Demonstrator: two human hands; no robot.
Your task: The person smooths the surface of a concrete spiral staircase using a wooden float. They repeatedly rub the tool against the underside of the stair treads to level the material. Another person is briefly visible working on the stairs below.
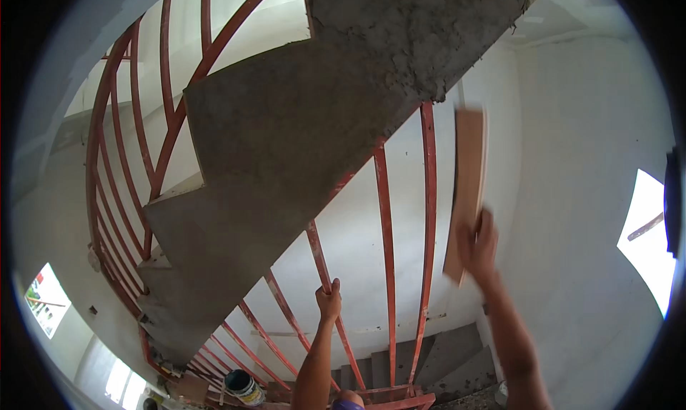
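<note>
My left hand (329,301), in the lower middle, is wrapped round a red metal railing bar (316,249) below the stair's slanted underside. To the right, my raised right hand (477,249) grips a long, flat wooden board (469,156) near its lower end. The board stands almost upright, slightly blurred, in front of the white wall. Above and left of my hands runs the side of the staircase (250,131), coated in grey mortar. Its surface looks rough and lumpy toward the upper right edge.
More red bars (386,217) rise from a lower red rail (400,403). Dark grey steps (457,360) descend behind them. A bucket (244,387) stands at the bottom left. A curved red handrail (96,138) follows the upper stairs. A bright window opening (647,231) lies at the right.
</note>
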